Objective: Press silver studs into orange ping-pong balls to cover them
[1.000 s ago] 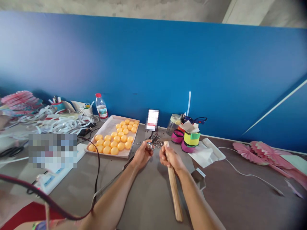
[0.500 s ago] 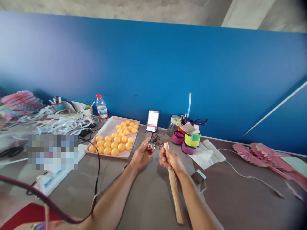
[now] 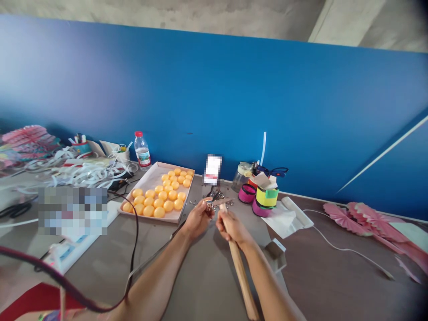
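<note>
My right hand [image 3: 231, 228] is wrapped round a hammer with a long wooden handle [image 3: 242, 281], gripping it close to the head. The narrow hammer head [image 3: 223, 202] points left, right beside the fingertips of my left hand [image 3: 197, 220]. Those fingers are closed on a small shiny metal piece [image 3: 209, 207], whose exact kind I cannot make out. Behind both hands, several loose little metal pieces [image 3: 219, 195] lie scattered on the grey table [image 3: 207, 272]. A phone [image 3: 212, 170] with a lit, blurred screen leans upright at the back.
Left of my hands is a shallow box [image 3: 183, 216] of orange balls [image 3: 158, 211], with a bottle [image 3: 142, 151] behind. A cable [image 3: 137, 240] loops near my left forearm. To the right stand a jar [image 3: 242, 176], pink and yellow bands [image 3: 265, 198] and a small open carton [image 3: 277, 254].
My right hand has moved slightly left with the hammer, bringing its head closer to my left fingertips. My left hand stays almost in place.
</note>
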`<state>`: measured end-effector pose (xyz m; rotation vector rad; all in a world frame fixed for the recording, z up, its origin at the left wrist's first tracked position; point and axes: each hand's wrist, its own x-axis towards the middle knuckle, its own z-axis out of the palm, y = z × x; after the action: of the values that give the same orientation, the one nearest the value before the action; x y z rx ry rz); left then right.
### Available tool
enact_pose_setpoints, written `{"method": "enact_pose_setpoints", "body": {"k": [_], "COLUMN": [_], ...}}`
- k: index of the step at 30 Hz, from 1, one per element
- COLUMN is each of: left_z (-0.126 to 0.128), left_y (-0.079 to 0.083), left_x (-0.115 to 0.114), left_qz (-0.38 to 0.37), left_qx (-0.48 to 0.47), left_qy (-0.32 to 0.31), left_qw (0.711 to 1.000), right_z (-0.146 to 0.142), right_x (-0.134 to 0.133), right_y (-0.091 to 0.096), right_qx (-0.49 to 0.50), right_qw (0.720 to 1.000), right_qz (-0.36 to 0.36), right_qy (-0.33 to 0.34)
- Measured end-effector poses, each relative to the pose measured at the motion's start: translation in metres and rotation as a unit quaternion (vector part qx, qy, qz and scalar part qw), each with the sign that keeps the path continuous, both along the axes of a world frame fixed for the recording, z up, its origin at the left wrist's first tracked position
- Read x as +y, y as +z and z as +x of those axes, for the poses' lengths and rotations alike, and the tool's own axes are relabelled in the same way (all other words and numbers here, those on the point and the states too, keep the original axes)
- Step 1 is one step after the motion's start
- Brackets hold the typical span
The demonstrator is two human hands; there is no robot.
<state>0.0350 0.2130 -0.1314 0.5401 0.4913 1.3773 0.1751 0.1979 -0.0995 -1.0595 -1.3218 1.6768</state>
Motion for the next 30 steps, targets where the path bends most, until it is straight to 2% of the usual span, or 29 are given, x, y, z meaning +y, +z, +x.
{"method": "enact_pose_setpoints", "body": {"k": [2, 5, 7, 11, 14, 18, 21, 25, 30], "left_z": [-0.002, -0.003, -0.004, -0.006, -0.007, -0.007, -0.007, -0.007, -0.008], "left_y": [0.001, 0.002, 0.002, 0.003, 0.004, 0.005, 0.006, 0.005, 0.001], "left_x": [0.000, -0.001, 0.000, -0.001, -0.001, -0.001, -0.002, -0.002, 0.000], "left_qz": [-0.001, -0.008, -0.019, -0.033, -0.028, -0.023, -0.026, -0.022, -0.010], "left_qx": [-0.003, -0.004, 0.000, -0.024, -0.026, -0.001, 0.014, 0.030, 0.021], "left_qy": [-0.011, -0.021, -0.023, -0.024, -0.021, -0.014, -0.002, 0.002, -0.013], "left_qw": [1.000, 1.000, 1.000, 0.999, 0.999, 1.000, 1.000, 0.999, 1.000], "right_z": [0.000, 0.005, 0.011, 0.022, 0.027, 0.029, 0.029, 0.029, 0.030], "right_x": [0.003, 0.008, 0.014, 0.026, 0.032, 0.035, 0.035, 0.031, 0.027], "right_y": [-0.004, -0.008, -0.011, -0.025, -0.038, -0.044, -0.044, -0.040, -0.034], "right_qx": [-0.026, 0.024, 0.030, -0.045, -0.130, -0.283, -0.347, -0.413, -0.504], "right_qw": [1.000, 0.999, 0.996, 0.969, 0.948, 0.901, 0.876, 0.855, 0.822], "right_qz": [-0.017, -0.014, -0.001, 0.034, 0.068, 0.122, 0.136, 0.136, 0.101], "right_qy": [-0.001, -0.022, -0.082, -0.239, -0.281, -0.305, -0.307, -0.282, -0.244]}}
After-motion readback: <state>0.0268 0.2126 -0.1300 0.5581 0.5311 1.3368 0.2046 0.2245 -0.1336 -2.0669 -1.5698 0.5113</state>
